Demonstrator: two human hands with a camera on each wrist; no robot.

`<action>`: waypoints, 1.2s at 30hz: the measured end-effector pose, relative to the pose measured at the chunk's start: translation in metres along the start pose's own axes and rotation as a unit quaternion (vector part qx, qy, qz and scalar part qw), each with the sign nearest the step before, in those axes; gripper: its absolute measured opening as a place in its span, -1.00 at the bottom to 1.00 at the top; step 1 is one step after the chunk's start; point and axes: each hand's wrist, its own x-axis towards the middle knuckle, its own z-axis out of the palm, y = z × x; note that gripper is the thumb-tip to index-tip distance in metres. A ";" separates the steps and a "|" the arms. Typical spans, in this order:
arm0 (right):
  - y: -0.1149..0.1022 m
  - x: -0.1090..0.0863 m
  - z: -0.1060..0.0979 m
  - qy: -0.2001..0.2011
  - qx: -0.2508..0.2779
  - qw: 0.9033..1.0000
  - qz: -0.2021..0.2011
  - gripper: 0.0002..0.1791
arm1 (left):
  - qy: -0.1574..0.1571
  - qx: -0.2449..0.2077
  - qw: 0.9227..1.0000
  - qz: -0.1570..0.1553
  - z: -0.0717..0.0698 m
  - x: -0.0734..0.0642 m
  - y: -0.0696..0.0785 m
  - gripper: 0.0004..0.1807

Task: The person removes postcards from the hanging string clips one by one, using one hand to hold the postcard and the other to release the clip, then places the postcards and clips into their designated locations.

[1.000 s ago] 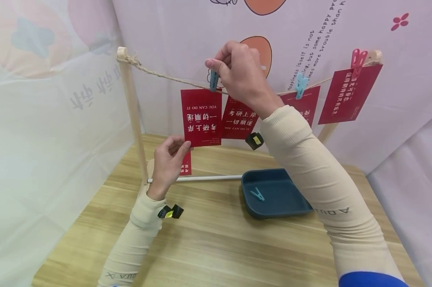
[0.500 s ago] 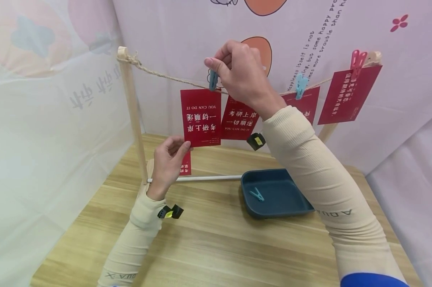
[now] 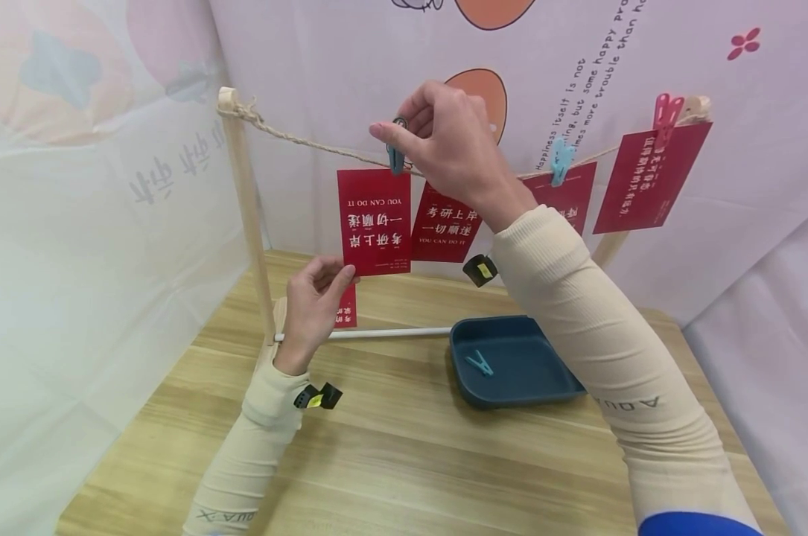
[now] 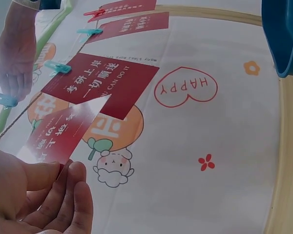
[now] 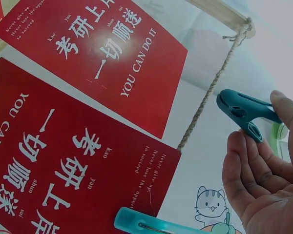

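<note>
Left hand: thumb and fingers pinching red card, lower corner covered. Right hand: thumb and fingers pinching teal clothespin. Dark blue tray: one end hidden behind right sleeve.

We count five cards and five clips, four of them bluish and one red. We see one rope, two posts, one rod, one tray, one table, two sleeves, one left hand and one right hand.
</note>
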 end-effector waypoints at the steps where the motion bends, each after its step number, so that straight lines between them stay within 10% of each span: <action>1: 0.001 -0.001 0.000 0.003 -0.001 1.000 -0.001 -0.51 | -0.001 0.000 1.000 -0.001 0.000 0.000 0.000 -0.75; 36: 0.013 -0.016 0.003 0.016 -0.007 0.999 -0.049 -0.44 | 0.011 0.021 1.000 -0.013 -0.001 0.000 -0.006 -0.75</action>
